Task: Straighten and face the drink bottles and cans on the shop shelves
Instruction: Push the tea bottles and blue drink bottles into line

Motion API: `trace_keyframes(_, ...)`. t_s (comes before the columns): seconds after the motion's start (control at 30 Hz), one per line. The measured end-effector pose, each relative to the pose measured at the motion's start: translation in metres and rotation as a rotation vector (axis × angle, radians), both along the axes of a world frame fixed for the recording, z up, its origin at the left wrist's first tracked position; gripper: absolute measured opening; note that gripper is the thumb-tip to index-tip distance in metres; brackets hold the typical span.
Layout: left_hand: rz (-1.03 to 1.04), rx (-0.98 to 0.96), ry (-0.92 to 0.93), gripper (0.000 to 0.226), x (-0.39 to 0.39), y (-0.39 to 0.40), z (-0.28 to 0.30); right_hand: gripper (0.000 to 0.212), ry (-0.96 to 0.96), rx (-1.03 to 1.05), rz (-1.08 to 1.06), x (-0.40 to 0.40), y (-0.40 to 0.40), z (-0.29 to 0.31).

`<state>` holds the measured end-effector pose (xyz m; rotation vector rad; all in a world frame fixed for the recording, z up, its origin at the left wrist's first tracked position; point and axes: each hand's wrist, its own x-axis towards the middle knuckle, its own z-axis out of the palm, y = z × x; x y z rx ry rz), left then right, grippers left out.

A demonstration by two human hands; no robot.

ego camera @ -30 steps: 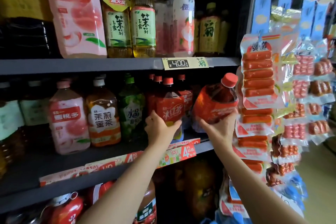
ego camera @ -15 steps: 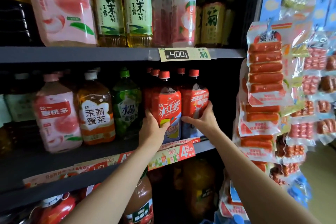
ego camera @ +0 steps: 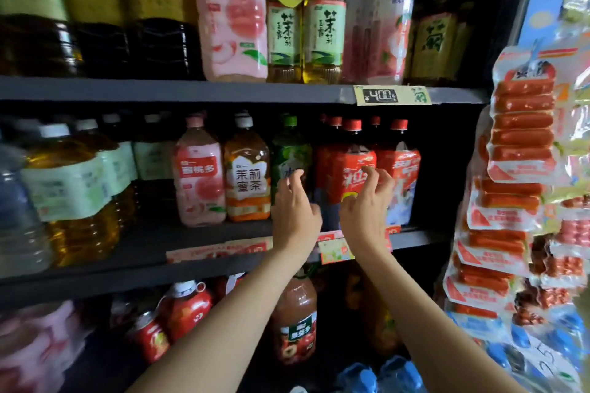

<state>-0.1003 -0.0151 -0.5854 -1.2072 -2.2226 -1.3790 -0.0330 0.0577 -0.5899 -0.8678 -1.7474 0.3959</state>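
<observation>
Head view: my left hand (ego camera: 295, 210) and right hand (ego camera: 367, 204) hover, fingers loosely curled, gripping nothing, before red iced-tea bottles (ego camera: 351, 169) standing upright, labels forward, on the middle shelf (ego camera: 127, 268). Other rows look unchecked.

Dim overall, with deep shadow at the back of the shelves (ego camera: 191, 91) and under each board. Light falls from the front and right, brightest on the hanging sausage packs (ego camera: 520, 124), whose plastic shows glare. Motion blur softens most labels, worst at the left edge bottles (ego camera: 67, 188). Wide-angle distortion bows the shelf lines and stretches the corners
</observation>
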Motion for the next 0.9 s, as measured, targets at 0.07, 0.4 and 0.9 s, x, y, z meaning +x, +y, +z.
trace_keyframes(0.07, 0.023, 0.007, 0.013, 0.054, -0.012, -0.025, -0.002, 0.051, -0.011, 0.013, 0.034, -0.012, -0.024, 0.003)
trace_keyframes(0.4, 0.219, 0.061, -0.098, 0.045, -0.088, -0.155, -0.028, 0.037, -0.435, -0.051, 0.467, -0.088, -0.111, -0.018)
trace_keyframes(0.9, 0.396, 0.088, -0.128, 0.040, -0.117, -0.257, -0.081, 0.026, -0.498, -0.100, 0.538, -0.096, -0.159, -0.064)
